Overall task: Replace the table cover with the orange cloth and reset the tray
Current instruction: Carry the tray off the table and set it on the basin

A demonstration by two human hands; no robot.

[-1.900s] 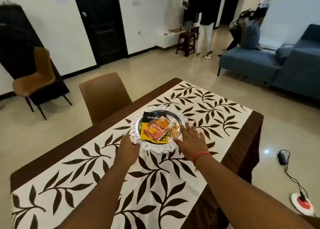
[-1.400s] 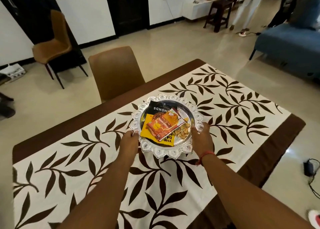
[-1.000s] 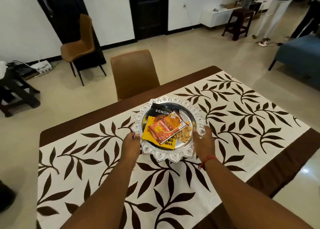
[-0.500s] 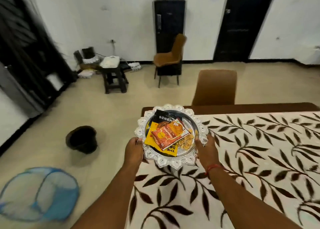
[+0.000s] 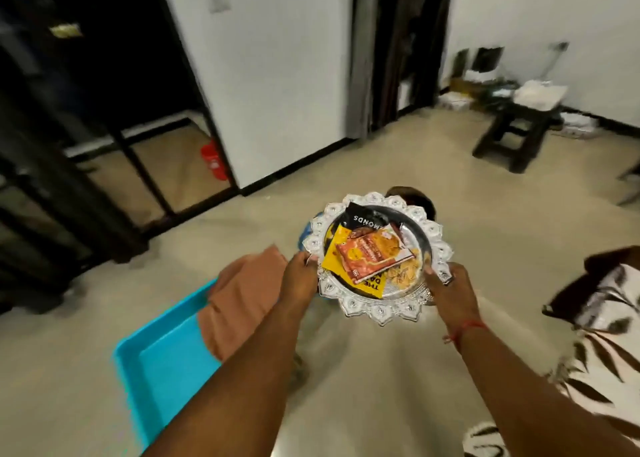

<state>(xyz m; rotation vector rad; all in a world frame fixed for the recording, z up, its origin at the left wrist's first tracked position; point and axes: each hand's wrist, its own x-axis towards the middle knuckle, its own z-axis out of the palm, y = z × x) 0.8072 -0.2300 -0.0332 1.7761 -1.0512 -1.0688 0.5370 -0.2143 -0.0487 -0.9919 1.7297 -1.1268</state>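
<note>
Both hands grasp the tray by its rim, left hand and right hand on opposite sides, mid-frame over the floor. Orange cloth lies just left of the left hand, draped on a blue bin; left hand is nearer. Table cover sits at right edge.

A silver tray with a scalloped, embossed rim is seen, loaded with a black packet, a yellow packet and an orange-red packet. An orange-brown cloth is draped over a bright blue bin. A white cover patterned with dark brown leaves is seen at the right, above a beige floor.
</note>
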